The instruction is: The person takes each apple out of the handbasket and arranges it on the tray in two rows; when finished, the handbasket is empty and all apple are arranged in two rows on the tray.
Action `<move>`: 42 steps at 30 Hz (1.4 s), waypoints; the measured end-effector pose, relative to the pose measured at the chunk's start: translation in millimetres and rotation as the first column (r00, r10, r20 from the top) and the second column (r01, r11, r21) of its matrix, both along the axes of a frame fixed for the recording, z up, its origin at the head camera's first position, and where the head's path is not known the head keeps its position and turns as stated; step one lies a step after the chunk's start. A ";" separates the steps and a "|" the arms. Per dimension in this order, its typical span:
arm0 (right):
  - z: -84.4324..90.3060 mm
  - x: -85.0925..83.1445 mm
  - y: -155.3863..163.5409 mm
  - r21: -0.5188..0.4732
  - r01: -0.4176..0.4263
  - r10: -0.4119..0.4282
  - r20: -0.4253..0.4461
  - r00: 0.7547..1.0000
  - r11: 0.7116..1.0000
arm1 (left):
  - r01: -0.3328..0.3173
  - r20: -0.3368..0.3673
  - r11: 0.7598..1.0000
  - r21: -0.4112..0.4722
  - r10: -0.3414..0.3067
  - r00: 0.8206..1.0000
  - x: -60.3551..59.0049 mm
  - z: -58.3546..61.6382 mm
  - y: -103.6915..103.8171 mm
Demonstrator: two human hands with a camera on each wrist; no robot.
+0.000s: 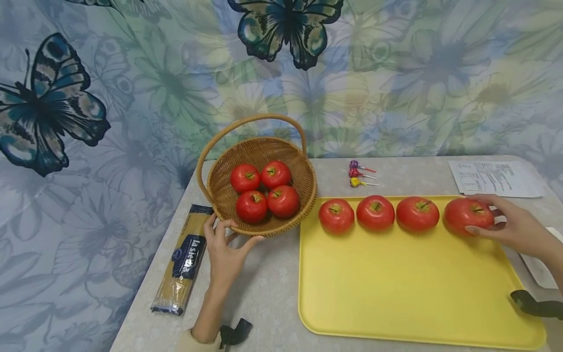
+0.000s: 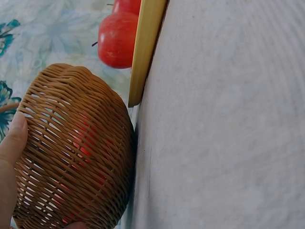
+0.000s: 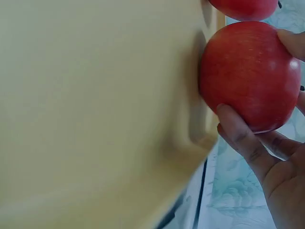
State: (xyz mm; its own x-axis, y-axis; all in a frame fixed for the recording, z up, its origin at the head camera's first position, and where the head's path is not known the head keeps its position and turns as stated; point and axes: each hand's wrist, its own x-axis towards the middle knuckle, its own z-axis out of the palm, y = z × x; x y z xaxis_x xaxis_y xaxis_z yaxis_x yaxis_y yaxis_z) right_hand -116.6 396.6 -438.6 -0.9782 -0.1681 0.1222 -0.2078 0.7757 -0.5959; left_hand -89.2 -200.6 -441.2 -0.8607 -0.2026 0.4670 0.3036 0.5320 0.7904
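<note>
My left hand [image 1: 225, 252] grips the near left rim of a round wicker basket [image 1: 308, 205] with a tall arched handle. Four red apples [image 1: 283, 201] lie inside the basket; through the weave in the left wrist view they show only as red patches. On the right, my right hand [image 1: 521, 227] holds a red apple [image 3: 248, 76] at the far right corner of a yellow tray [image 1: 396, 288], thumb and fingers around its side. Three more red apples [image 1: 375, 213] stand in a row along the tray's far edge, left of the held one.
A pack of spaghetti [image 1: 184, 264] lies left of my left forearm. Behind the tray are three lollipops [image 1: 355, 172] and a printed paper sheet [image 1: 494, 177]. A white flat object [image 1: 538, 266] is partly hidden by my right arm. A butterfly-patterned cloth [image 1: 176, 98] hangs behind the table.
</note>
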 end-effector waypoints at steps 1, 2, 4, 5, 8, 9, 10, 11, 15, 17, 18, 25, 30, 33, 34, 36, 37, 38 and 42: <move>-1.3 -0.4 -0.6 0.004 0.006 -0.006 0.018 1.000 1.000 | -0.002 0.006 1.000 -0.002 0.002 1.000 0.5 -0.3 -0.3; -2.2 -0.9 -1.2 0.004 0.009 -0.009 0.033 0.999 1.000 | -0.006 0.015 1.000 -0.005 0.007 1.000 0.9 -0.5 -0.6; -2.9 -2.1 -3.2 0.002 0.002 -0.002 0.046 0.999 1.000 | -0.017 0.029 1.000 -0.011 0.017 0.999 1.6 -1.2 -1.1; -2.8 -2.9 -4.5 0.004 -0.006 0.006 0.051 0.999 1.000 | -0.020 0.033 1.000 -0.014 0.021 0.999 2.0 -1.4 -1.5; -0.9 -6.0 -8.9 0.005 -0.051 0.051 0.063 0.997 0.999 | -0.027 0.032 1.000 -0.010 0.027 0.999 2.8 -1.6 -1.7; -0.1 -6.7 -10.5 0.008 -0.066 0.065 0.068 0.996 0.998 | -0.025 0.029 1.000 -0.008 0.025 0.999 4.5 2.4 0.4; 0.7 -7.3 -12.1 0.007 -0.081 0.080 0.070 0.994 0.997 | -0.023 0.030 1.000 -0.006 0.023 0.999 6.4 7.3 2.9; 1.3 -7.9 -13.5 0.006 -0.092 0.091 0.074 0.993 0.996 | -0.021 0.029 1.000 -0.006 0.022 0.999 7.9 11.5 5.0; 1.2 -9.2 -16.5 -0.014 -0.142 0.142 0.062 0.988 0.990 | -0.021 0.032 1.000 -0.001 0.021 0.999 10.1 16.0 8.0; 0.9 -8.9 -17.4 -0.002 -0.153 0.153 0.055 0.987 0.988 | -0.022 0.028 1.000 0.001 0.022 0.999 7.3 5.9 3.4; 1.8 -8.1 -18.0 0.013 -0.156 0.155 0.057 0.986 0.988 | -0.022 0.026 1.000 0.002 0.022 0.999 6.2 1.1 1.2; 23.4 -6.3 -36.1 0.081 -0.145 0.145 0.004 0.989 0.986 | -0.016 0.015 1.000 -0.021 0.016 1.000 5.4 -6.1 -2.1; 55.1 -20.1 -74.1 0.027 -0.203 0.205 -0.104 0.973 0.979 | -0.018 0.015 1.000 -0.022 0.018 1.000 4.2 -4.7 -2.1; 74.0 -29.9 -108.6 0.021 -0.261 0.262 -0.102 0.960 0.965 | -0.015 0.014 1.000 -0.016 0.016 1.000 2.5 -4.4 -2.2; 78.4 -33.6 -121.3 0.022 -0.288 0.289 -0.100 0.952 0.957 | -0.015 0.014 1.000 -0.016 0.016 1.000 2.2 -3.9 -2.0; 84.7 -41.4 -148.9 0.033 -0.346 0.347 -0.107 0.932 0.938 | -0.013 0.012 1.000 -0.014 0.013 1.000 1.9 -1.8 -0.8; 87.0 -45.1 -163.4 0.035 -0.380 0.382 -0.111 0.918 0.924 | -0.012 0.013 1.000 -0.013 0.012 1.000 2.2 0.5 0.4; 88.4 -49.6 -178.5 0.040 -0.417 0.418 -0.123 0.900 0.908 | -0.012 0.013 1.000 -0.013 0.012 1.000 2.7 3.5 1.9; 92.2 -68.2 -240.0 0.060 -0.576 0.578 -0.167 0.799 0.815 | 0.001 0.006 1.000 -0.012 -0.001 1.000 6.8 19.9 9.8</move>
